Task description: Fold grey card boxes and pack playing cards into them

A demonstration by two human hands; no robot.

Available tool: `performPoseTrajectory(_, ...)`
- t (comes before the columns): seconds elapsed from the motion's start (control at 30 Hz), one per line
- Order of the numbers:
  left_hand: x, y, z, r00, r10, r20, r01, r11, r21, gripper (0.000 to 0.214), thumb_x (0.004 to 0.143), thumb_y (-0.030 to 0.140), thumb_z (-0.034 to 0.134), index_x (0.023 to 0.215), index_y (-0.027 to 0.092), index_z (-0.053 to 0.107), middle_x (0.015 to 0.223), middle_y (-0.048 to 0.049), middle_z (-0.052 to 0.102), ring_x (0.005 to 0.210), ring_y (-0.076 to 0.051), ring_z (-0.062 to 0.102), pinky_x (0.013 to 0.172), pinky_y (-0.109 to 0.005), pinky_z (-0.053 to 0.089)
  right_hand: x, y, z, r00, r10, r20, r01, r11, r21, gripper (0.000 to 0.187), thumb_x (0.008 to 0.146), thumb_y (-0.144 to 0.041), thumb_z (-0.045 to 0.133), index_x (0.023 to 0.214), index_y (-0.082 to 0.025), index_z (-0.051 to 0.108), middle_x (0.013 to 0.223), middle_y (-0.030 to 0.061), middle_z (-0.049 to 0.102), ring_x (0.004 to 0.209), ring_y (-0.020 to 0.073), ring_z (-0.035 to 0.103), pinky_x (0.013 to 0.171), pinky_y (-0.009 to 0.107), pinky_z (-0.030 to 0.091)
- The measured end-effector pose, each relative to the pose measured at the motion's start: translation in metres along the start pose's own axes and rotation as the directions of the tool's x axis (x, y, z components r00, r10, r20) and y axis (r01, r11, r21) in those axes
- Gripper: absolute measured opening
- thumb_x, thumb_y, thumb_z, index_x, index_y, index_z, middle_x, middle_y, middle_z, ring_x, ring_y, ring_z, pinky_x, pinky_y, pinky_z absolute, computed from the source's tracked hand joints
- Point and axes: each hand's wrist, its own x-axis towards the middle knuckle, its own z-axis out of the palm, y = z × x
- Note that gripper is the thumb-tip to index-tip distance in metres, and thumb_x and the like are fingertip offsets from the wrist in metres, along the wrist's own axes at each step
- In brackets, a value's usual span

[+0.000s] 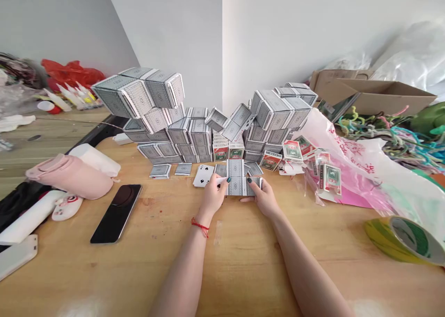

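tape [405, 238]: a yellow-green roll is lying at the near right edge of the table [243, 270].
phone [116, 212]: it is lying face up, screen dark, left of the arms.
left hand [213, 194]: its fingers are closing on the deck's left end; a red string is circling the wrist.
right hand [262, 196]: it is clamping the deck's right end.
deck [239, 186]: it is resting crosswise on the table between both hands, grey backs up.
step: the hands seem to be squaring the deck.
next move: it is calling for even pressure from both ends, so no card slips.
spade card [203, 174]: it is lying face up just behind the left hand.
boxes [292, 151]: their red-green labels are showing too small to read.
bag [347, 168]: it is showing red print that cannot be read.
stacks [156, 108]: grey decks are leaning in piles by the wall.
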Motion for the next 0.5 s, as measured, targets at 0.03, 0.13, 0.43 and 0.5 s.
performPoseTrajectory(0.03,-0.0002,0.0009,0.0006,1.000,-0.001,0.002,0.001,1.000,0.016,0.023,0.079,0.040,0.047,0.075,0.019,0.040,0.055,0.0047,0.048,0.048,-0.009,0.045,0.047,-0.020,0.032,-0.0003,-0.0004,0.0001,1.000,0.004,0.007,-0.005,1.000,0.009,0.037,0.064,-0.046,0.066,0.088,-0.020,0.054,0.083,0.0013,0.064,0.078,0.0208,0.061,0.055,0.033,0.057)
performPoseTrajectory(0.13,-0.0004,0.0029,0.0017,1.000,-0.008,0.003,0.008,0.998,0.063,0.026,0.076,0.043,0.051,0.075,0.019,0.041,0.057,0.0039,0.052,0.050,-0.010,0.048,0.049,-0.021,0.033,-0.0007,-0.0012,0.0000,0.999,0.025,0.024,-0.026,0.999,0.027,0.037,0.064,-0.045,0.066,0.087,-0.019,0.055,0.081,0.0029,0.065,0.079,0.0220,0.062,0.057,0.035,0.056)
performPoseTrajectory(0.43,0.0003,0.0019,0.0010,0.999,-0.046,-0.005,0.047,0.998,0.029,0.034,0.068,0.049,0.057,0.074,0.018,0.045,0.056,0.0034,0.054,0.053,-0.012,0.051,0.052,-0.023,0.034,0.0004,0.0027,-0.0030,0.999,0.039,0.025,-0.040,0.998,0.038,0.035,0.063,-0.043,0.067,0.084,-0.017,0.057,0.078,0.0032,0.066,0.076,0.0217,0.062,0.059,0.036,0.056)
performPoseTrajectory(0.5,0.0005,0.0012,0.0016,0.998,-0.062,-0.007,0.062,0.998,0.009,0.033,0.068,0.049,0.058,0.073,0.018,0.046,0.055,0.0034,0.053,0.052,-0.012,0.050,0.051,-0.023,0.033,0.0000,0.0027,-0.0028,0.999,0.040,0.032,-0.041,0.998,0.040,0.035,0.064,-0.043,0.067,0.085,-0.017,0.057,0.079,0.0033,0.066,0.076,0.0211,0.062,0.058,0.035,0.056)
